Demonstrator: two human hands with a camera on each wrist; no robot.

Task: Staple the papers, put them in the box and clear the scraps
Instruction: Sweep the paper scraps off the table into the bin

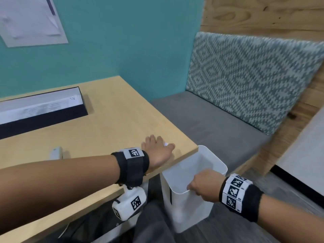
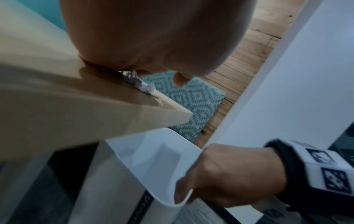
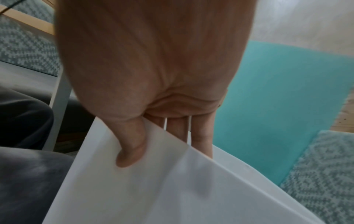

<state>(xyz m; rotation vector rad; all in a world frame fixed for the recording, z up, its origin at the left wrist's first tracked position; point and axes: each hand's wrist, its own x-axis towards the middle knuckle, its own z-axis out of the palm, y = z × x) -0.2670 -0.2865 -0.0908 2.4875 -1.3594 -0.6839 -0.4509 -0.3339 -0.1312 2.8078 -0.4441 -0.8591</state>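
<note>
My left hand (image 1: 157,149) lies palm down with straight fingers on the wooden table (image 1: 108,120), close to its right front corner. It covers small white paper scraps (image 2: 138,83), which lie at the table edge; one scrap (image 1: 165,143) peeks out between the fingers. My right hand (image 1: 201,186) grips the near rim of a white plastic bin (image 1: 216,162), held just below that corner, thumb (image 3: 132,145) outside and fingers inside. The black box (image 1: 35,126) at the left holds printed papers (image 1: 38,106). A pale stapler (image 1: 56,152) lies left of my left wrist.
A grey bench seat (image 1: 210,123) with a patterned teal cushion (image 1: 254,81) stands right of the table, against a teal wall and wood panelling. A sheet of paper (image 1: 31,20) hangs on the wall. Another pale tabletop (image 1: 306,155) is at the far right. My legs are under the table.
</note>
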